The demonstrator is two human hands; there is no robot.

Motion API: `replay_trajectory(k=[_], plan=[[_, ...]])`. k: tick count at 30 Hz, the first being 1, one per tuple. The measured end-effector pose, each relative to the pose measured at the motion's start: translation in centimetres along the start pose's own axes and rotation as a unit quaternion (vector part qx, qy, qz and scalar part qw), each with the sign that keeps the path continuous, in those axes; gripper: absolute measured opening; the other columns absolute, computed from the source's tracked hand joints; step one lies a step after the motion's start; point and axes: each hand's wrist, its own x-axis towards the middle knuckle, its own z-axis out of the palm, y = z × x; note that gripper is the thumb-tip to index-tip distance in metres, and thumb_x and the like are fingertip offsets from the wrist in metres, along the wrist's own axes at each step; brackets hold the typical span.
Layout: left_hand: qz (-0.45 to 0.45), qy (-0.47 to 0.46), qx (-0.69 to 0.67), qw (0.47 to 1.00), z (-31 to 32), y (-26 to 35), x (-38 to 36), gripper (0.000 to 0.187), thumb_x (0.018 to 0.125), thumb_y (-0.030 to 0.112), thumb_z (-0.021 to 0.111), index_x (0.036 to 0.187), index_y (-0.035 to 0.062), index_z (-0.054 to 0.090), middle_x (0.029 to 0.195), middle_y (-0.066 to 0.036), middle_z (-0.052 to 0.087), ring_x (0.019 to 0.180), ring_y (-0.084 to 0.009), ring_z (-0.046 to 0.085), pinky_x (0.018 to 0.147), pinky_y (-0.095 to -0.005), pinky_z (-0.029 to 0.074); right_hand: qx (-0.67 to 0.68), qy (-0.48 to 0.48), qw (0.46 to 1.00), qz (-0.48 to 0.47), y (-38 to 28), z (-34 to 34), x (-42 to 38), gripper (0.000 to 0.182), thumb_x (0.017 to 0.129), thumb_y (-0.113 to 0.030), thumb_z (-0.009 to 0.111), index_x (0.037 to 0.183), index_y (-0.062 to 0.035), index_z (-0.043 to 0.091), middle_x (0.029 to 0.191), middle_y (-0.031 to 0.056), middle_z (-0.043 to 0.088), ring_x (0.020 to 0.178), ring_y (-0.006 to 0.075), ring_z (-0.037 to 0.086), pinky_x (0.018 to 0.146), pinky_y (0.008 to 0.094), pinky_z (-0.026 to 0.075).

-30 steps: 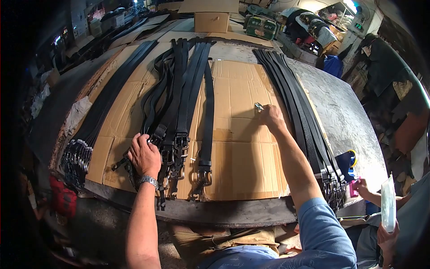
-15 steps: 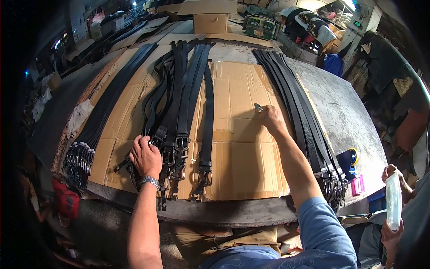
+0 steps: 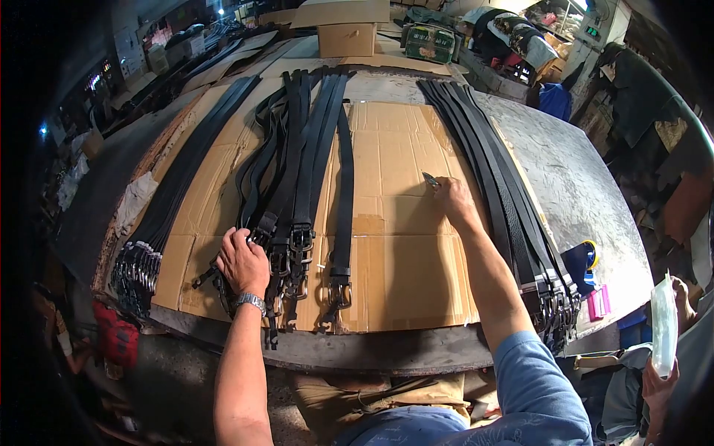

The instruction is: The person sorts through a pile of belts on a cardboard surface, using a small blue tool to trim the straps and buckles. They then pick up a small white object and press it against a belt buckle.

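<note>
My left hand [image 3: 242, 262] lies over the buckle ends of a bundle of black belts [image 3: 288, 178] left of centre; its fingers curl round something at the buckles, partly hidden. Above the cardboard sheet [image 3: 394, 275], my right hand [image 3: 451, 198] is closed on a small pointed metal tool [image 3: 430, 179]. One single belt [image 3: 344, 201] lies straight beside the bundle, its buckle toward me. More belts form a row at the left [image 3: 192, 167] and another at the right [image 3: 487, 171], their buckles near the front edge.
An open cardboard box [image 3: 346, 40] and a green box [image 3: 430, 43] stand at the far edge. A blue and yellow tape dispenser [image 3: 580, 262] and a pink item [image 3: 598, 304] lie at the right. Beside the table, another person's hands hold a clear plastic pack [image 3: 663, 327].
My hands stay in nearly the same places, with the tool in my right hand slightly turned. The other person's plastic pack has shifted a little to the right and up.
</note>
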Motion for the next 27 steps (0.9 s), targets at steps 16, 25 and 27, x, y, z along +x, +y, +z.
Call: replay_trajectory(k=[16,25,27], plan=[[-0.03,0.007,-0.036,0.999,0.0,0.3,0.0,0.032,0.085,0.016,0.063,0.116,0.0177,0.06,0.133,-0.007,0.054,0.125,-0.0274,0.05,0.106,-0.0455,0.032,-0.012,0.035,0.999,-0.033,3.3,3.6,-1.9,0.034,0.097,-0.022,0.059,0.128,-0.008,0.065,0.119,0.0175,0.068,0.113,0.0364,0.062,0.096,0.0443,0.049],[-0.033,-0.025,-0.02,0.999,-0.2,0.4,0.1,0.03,0.087,0.016,0.06,0.117,0.0172,0.057,0.134,-0.008,0.05,0.126,-0.0268,0.048,0.106,-0.0456,0.033,0.068,-0.01,0.998,-0.01,3.3,3.0,-1.8,0.025,0.099,-0.02,0.054,0.118,-0.0052,0.061,0.106,0.0195,0.067,0.101,0.0376,0.063,0.085,0.0475,0.048],[-0.028,-0.015,-0.016,0.999,-0.1,0.3,0.0,0.03,0.087,0.016,0.061,0.117,0.0172,0.057,0.133,-0.008,0.05,0.125,-0.0266,0.048,0.106,-0.0456,0.033,0.112,0.039,0.993,-0.03,4.8,4.3,-2.0,0.023,0.1,-0.02,0.053,0.116,-0.0056,0.06,0.101,0.0203,0.065,0.095,0.0383,0.062,0.081,0.0473,0.048]])
